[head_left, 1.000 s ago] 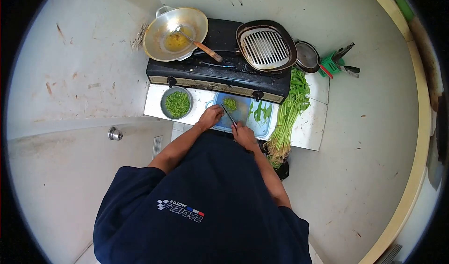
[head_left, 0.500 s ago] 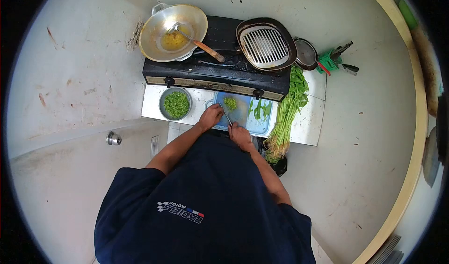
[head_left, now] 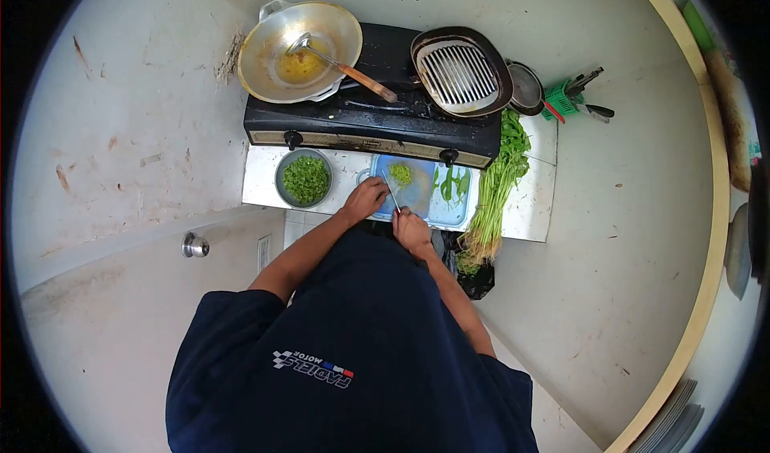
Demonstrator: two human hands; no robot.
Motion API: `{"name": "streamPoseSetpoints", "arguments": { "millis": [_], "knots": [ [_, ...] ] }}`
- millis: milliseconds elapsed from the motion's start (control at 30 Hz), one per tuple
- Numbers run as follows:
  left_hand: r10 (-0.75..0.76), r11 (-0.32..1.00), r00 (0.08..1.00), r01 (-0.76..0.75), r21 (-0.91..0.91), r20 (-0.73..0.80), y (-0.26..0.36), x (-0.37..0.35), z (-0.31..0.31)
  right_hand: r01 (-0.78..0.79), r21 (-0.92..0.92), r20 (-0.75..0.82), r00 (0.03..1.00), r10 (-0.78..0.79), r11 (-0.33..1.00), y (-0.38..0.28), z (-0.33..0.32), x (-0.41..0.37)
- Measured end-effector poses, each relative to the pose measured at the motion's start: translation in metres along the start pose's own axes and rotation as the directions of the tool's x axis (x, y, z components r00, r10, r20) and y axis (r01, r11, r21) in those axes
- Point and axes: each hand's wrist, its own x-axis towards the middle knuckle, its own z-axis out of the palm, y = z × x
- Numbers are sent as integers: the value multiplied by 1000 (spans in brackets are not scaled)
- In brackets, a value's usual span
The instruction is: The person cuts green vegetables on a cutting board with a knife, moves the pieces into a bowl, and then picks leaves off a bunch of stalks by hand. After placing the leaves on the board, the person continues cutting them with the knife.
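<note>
A knife point(head_left: 392, 192) points away from me over a blue cutting board point(head_left: 413, 204), its handle gripped in my right hand point(head_left: 411, 228). Beside the blade, my left hand point(head_left: 366, 197) rests at the board's left edge with its fingers bent together; whatever they pinch is too small to make out. Chopped greens point(head_left: 399, 173) lie in a small heap beyond the knife tip. Longer green leaves point(head_left: 451, 186) lie on the right part of the board. A grey bowl point(head_left: 278, 182) of chopped greens point(head_left: 305, 179) stands to the left.
Behind the board is a black stove point(head_left: 321, 122) bearing a wok point(head_left: 261, 64) with a ladle point(head_left: 365, 79) and a grill pan point(head_left: 459, 74). A bunch of leafy greens point(head_left: 499, 192) lies at right, near a green basket point(head_left: 556, 103) of utensils.
The view has shifted slightly. The knife and both hands stay in nearly the same place at the board, with the blade at a slightly different angle.
</note>
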Motion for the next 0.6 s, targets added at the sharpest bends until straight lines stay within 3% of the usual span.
{"name": "streamPoseSetpoints", "arguments": {
  "millis": [300,500,600],
  "knots": [
    [-72,990,997,72,-121,6,-4,4,0,-77,-48,38,996,79,996,-6,-3,-7],
    [-89,992,996,87,-92,-24,-1,3,1,-81,-28,68,994,83,996,-5,-4,-10],
    [-65,996,998,64,-63,-25,-5,2,3,-12,-81,57,998,16,997,-3,-3,-7]
  ]
}}
